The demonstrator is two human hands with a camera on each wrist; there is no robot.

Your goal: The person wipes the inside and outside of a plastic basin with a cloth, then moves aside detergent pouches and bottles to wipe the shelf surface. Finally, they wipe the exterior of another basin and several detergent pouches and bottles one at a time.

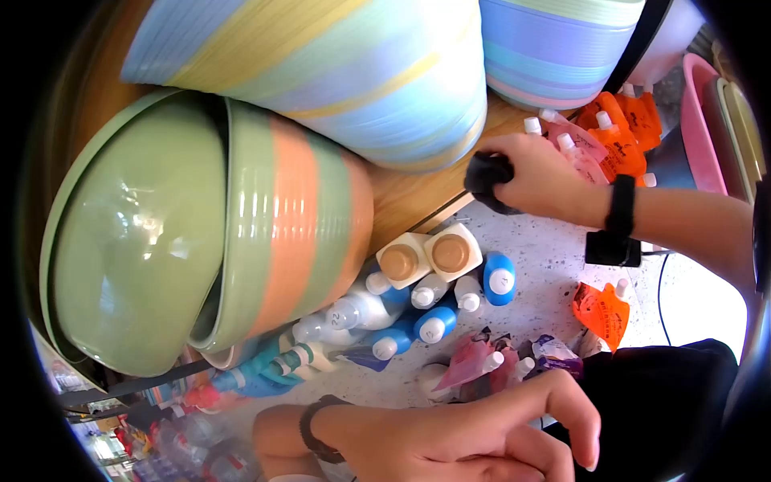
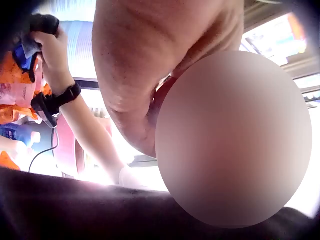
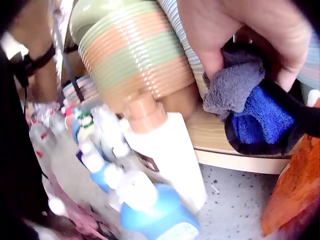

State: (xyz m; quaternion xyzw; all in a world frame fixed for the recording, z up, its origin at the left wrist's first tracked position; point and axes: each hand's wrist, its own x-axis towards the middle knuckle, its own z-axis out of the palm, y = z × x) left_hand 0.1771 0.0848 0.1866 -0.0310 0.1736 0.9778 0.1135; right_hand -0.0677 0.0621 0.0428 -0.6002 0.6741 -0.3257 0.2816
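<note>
A folded cloth, black-edged with grey and blue terry faces, is bunched in my right hand (image 1: 554, 181). Thumb and fingers pinch the cloth (image 3: 265, 112) in the right wrist view, over the edge of a wooden shelf (image 3: 217, 132). Stacked green and orange striped basins (image 1: 297, 225) and pastel striped basins (image 1: 345, 72) stand beside that hand on the shelf. Near the bottom of the head view, my left hand (image 1: 458, 438) hangs with loosely bent fingers and holds nothing that shows. In the left wrist view it is close to the camera, and a blurred oval covers part of the scene.
On the speckled floor, white bottles with tan caps (image 1: 452, 253) and blue bottles (image 1: 499, 281) crowd along the shelf. Orange pouches (image 1: 618, 149) and pink pouches (image 1: 470, 361) lie around. Pink basins (image 1: 700, 120) stand at the right; a thin cable (image 1: 662, 297) runs nearby.
</note>
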